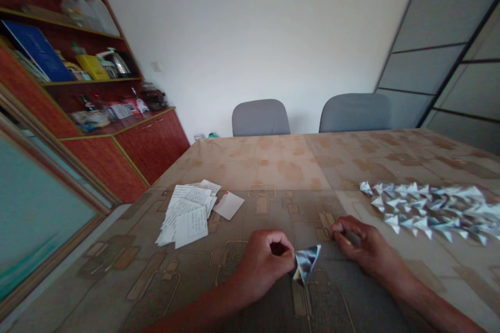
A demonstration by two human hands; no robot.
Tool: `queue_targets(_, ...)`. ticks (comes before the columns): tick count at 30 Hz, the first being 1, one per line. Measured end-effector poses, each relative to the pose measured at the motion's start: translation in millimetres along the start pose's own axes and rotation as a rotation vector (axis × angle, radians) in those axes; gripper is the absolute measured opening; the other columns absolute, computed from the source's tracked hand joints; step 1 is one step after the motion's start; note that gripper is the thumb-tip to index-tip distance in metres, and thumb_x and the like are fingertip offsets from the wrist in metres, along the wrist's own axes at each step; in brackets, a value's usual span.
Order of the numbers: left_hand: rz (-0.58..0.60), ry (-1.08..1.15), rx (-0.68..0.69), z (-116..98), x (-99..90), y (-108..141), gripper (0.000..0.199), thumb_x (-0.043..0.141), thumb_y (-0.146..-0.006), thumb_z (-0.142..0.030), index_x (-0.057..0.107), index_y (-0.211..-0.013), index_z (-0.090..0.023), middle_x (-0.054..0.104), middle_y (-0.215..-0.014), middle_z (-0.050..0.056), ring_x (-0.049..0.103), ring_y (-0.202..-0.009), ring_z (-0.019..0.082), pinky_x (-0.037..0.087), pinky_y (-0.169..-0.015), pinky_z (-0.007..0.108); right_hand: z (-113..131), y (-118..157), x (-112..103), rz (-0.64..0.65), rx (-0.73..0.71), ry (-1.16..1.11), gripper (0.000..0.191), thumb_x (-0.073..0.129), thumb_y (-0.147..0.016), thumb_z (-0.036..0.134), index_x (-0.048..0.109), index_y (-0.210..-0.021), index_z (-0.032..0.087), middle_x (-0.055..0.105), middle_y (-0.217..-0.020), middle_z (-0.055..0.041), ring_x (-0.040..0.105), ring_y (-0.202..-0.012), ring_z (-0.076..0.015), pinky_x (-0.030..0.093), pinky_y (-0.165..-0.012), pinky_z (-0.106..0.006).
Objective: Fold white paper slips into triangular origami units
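Note:
My left hand [269,255] pinches one corner of a small folded paper piece [307,264], printed in grey and white with pointed ends. Just to the right of it, my right hand [361,247] is apart from the paper, its thumb and index finger curled together; whether anything tiny is between them I cannot make out. Several similar folded paper pieces [429,208] stand in rows on the right of the table. On the left lies a loose pile of printed paper slips [189,213], with a single slip [229,205] at its right side.
A patterned cloth covers the table [269,161]. Two grey chairs, one on the left [261,117] and one on the right [355,113], stand behind its far edge. A red-brown cabinet [152,151] with filled shelves is at the left, and grey sliding panels [433,57] are at the right.

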State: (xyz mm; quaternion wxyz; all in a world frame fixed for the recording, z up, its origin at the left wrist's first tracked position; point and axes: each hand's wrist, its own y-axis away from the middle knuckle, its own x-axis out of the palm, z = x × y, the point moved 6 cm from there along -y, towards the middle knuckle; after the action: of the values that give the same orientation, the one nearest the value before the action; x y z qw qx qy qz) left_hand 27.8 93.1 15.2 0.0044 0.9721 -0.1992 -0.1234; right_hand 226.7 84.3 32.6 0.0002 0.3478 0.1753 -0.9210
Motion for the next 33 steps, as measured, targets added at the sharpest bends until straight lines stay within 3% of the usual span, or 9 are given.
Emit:
queue_targets(2,0.014,0.031,-0.031,3,-1.3,0,0.009,0.055,-0.064,-0.018,0.059,-0.058,-0.013,0.05,-0.054,-0.004,0.043,-0.053,0.01,0.03,-0.05,0.02,-4,1,-3,0.004,0.073,-0.05,0.026,0.05,-0.088,0.036,0.061,-0.07,0.021,0.065,-0.067,0.0001,0.064,-0.066,-0.0189,0.048,-0.059,-0.026)
queue_targets(5,0.033,0.033,-0.031,4,1.5,1,0.009,0.055,-0.065,-0.018,0.06,-0.06,-0.013,0.051,-0.055,-0.003,0.044,-0.054,0.01,0.031,-0.051,0.02,12,5,10,0.128,0.04,-0.128,0.022,0.05,-0.09,0.036,0.064,-0.08,0.022,0.068,-0.081,-0.0019,0.065,-0.079,-0.0201,0.049,-0.07,-0.028)
queue_targets(9,0.043,-0.018,-0.012,3,7.5,4,0.01,0.054,-0.065,-0.016,0.062,-0.06,-0.012,0.051,-0.054,-0.003,0.043,-0.052,0.01,0.03,-0.05,0.02,34,11,25,0.194,-0.024,-0.11,0.018,0.054,-0.086,0.03,0.061,-0.072,0.022,0.064,-0.071,-0.0017,0.062,-0.07,-0.0194,0.047,-0.065,-0.03)
queue_targets(19,0.072,-0.137,0.01,9,-3.6,-1,0.012,0.057,-0.065,-0.014,0.068,-0.065,-0.011,0.058,-0.057,-0.002,0.046,-0.053,0.01,0.031,-0.05,0.019,25,12,18,0.253,0.018,-0.118,0.025,0.052,-0.089,0.033,0.06,-0.069,0.021,0.063,-0.069,-0.0017,0.06,-0.068,-0.0187,0.045,-0.063,-0.03)
queue_targets(27,0.068,-0.131,-0.008,14,-11.6,-2,0.013,0.055,-0.065,-0.013,0.068,-0.065,-0.011,0.058,-0.057,-0.003,0.045,-0.052,0.008,0.031,-0.05,0.018,5,11,14,0.21,0.057,-0.089,0.018,0.055,-0.082,0.027,0.063,-0.068,0.021,0.064,-0.07,-0.0019,0.061,-0.065,-0.0172,0.047,-0.059,-0.027)
queue_targets(33,0.004,-0.152,-0.068,15,-24.5,-4,0.012,0.055,-0.065,-0.015,0.066,-0.063,-0.012,0.056,-0.055,-0.003,0.044,-0.051,0.009,0.03,-0.048,0.019,-22,4,-14,0.002,0.154,-0.074,0.015,0.058,-0.076,0.032,0.062,-0.067,0.021,0.064,-0.063,-0.0002,0.061,-0.061,-0.0179,0.047,-0.057,-0.026)
